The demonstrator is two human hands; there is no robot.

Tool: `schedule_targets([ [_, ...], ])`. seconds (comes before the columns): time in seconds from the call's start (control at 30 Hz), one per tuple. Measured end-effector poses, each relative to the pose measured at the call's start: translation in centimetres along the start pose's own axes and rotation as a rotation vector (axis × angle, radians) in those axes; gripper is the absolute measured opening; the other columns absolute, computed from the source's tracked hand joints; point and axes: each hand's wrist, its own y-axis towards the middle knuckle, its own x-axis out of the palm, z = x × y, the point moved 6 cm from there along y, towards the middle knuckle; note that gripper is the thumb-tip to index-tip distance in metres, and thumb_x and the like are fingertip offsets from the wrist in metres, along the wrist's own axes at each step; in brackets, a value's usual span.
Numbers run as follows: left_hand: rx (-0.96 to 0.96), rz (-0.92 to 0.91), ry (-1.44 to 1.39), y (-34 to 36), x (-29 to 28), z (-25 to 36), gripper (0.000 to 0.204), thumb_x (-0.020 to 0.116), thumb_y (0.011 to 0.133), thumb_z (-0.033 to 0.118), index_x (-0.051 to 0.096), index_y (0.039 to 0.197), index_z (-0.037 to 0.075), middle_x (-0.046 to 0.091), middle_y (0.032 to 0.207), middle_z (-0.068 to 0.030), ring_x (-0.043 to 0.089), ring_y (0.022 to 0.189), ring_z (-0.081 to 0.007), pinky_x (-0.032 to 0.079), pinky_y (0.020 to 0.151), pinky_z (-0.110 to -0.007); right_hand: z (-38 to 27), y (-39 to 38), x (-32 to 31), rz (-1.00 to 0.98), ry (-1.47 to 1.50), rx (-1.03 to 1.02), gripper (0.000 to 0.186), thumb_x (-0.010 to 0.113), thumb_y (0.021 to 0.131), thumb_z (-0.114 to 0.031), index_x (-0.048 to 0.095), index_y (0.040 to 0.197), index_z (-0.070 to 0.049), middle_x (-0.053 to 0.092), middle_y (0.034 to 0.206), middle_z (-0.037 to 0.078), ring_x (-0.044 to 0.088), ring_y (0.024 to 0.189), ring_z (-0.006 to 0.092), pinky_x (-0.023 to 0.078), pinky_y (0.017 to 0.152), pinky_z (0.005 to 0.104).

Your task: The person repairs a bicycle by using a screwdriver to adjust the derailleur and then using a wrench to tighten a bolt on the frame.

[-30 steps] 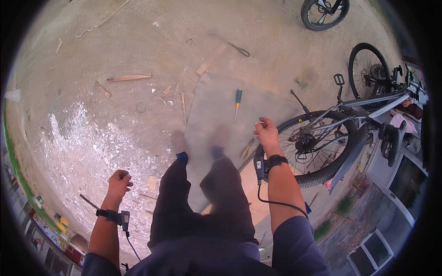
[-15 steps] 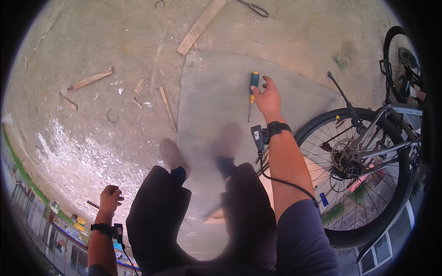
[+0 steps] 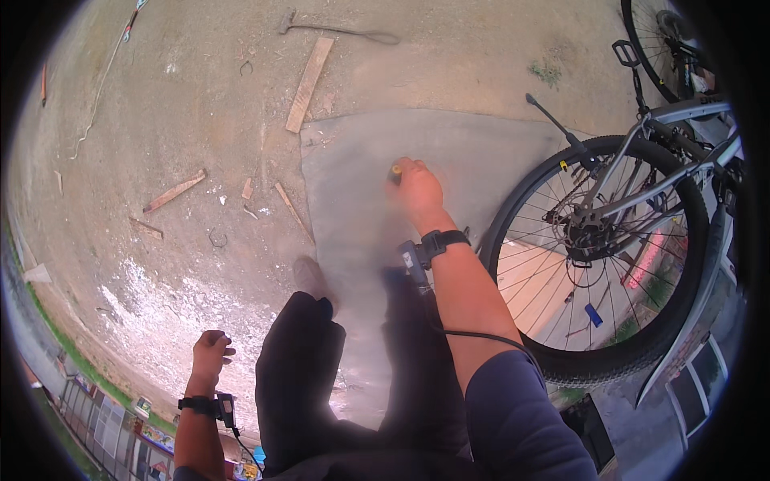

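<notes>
Low over the grey concrete slab (image 3: 345, 160), my right hand (image 3: 417, 188) is closed around the screwdriver (image 3: 396, 171); only part of its yellow and dark handle shows, and motion blurs the rest. My left hand (image 3: 212, 356) hangs at the lower left, away from the screwdriver, its fingers loosely curled but apart, with nothing visible in them. A bicycle's rear wheel (image 3: 501, 224) stands close to the right of my right hand. Each wrist has a black strap with a small cabled device, and my legs show between my arms.
Loose boards (image 3: 309, 84) and wood scraps (image 3: 173, 191) lie on the dirt beside a hammer-like tool (image 3: 285, 22). The silver bicycle frame (image 3: 683, 112) and a second wheel (image 3: 636, 48) occupy the right. Cardboard (image 3: 525, 268) shows behind the spokes.
My right hand has moved forward to the screwdriver that lay on the slab and closed around it. My left hand has moved slightly with the shifting view.
</notes>
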Motion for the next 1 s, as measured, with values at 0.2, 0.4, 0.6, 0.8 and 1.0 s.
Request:
schedule_targets([
  [0.2,0.229,-0.134,0.084,-9.7,-2.2,8.3,0.03,0.061,0.097,0.019,0.057,0.123,0.002,0.069,0.106,-0.0113,0.072,0.085,-0.022,0.054,0.064,-0.031,-6.1,-17.3,-12.2,0.06,0.457,-0.047,0.035,0.078,0.082,-0.027,0.067,0.111,-0.01,0.07,0.104,0.013,0.067,0.096,0.0329,0.053,0.082,0.0427],
  [0.4,0.513,-0.273,0.294,-20.6,-0.3,16.6,0.03,0.062,0.097,0.018,0.059,0.121,0.001,0.069,0.105,-0.0112,0.072,0.085,-0.0215,0.055,0.065,-0.031,-5.3,-36.9,-18.2,0.004,0.926,0.024,0.042,0.079,0.087,-0.03,0.065,0.114,-0.001,0.07,0.093,0.012,0.069,0.076,0.0206,0.054,0.069,0.0344],
  [0.6,0.669,-0.345,0.573,-28.9,2.4,17.8,0.033,0.061,0.097,0.02,0.059,0.122,-0.001,0.07,0.108,-0.0124,0.072,0.085,-0.0216,0.055,0.067,-0.032,2.4,-55.4,-15.5,0.047,1.355,0.362,0.044,0.075,0.093,-0.03,0.059,0.122,-0.002,0.07,0.089,0.007,0.07,0.069,0.0142,0.049,0.058,0.0247],
  [0.8,0.753,-0.377,0.819,-36.0,10.7,15.7,0.035,0.063,0.097,0.022,0.06,0.122,-0.002,0.07,0.106,-0.0133,0.073,0.087,-0.0217,0.057,0.068,-0.032,13.2,-69.9,-9.3,0.27,1.644,0.547,0.03,0.073,0.094,-0.026,0.061,0.111,-0.005,0.072,0.091,0.008,0.072,0.067,0.0161,0.045,0.052,0.0227],
  [1.0,0.823,-0.374,1.067,-45.4,25.0,10.5,0.035,0.064,0.097,0.024,0.062,0.121,-0.002,0.071,0.103,-0.0141,0.073,0.085,-0.0208,0.058,0.067,-0.033,24.6,-79.4,-8.0,0.332,1.798,0.586,0.029,0.07,0.095,-0.022,0.061,0.116,-0.004,0.073,0.088,0.009,0.072,0.066,0.0166,0.044,0.051,0.0223],
])
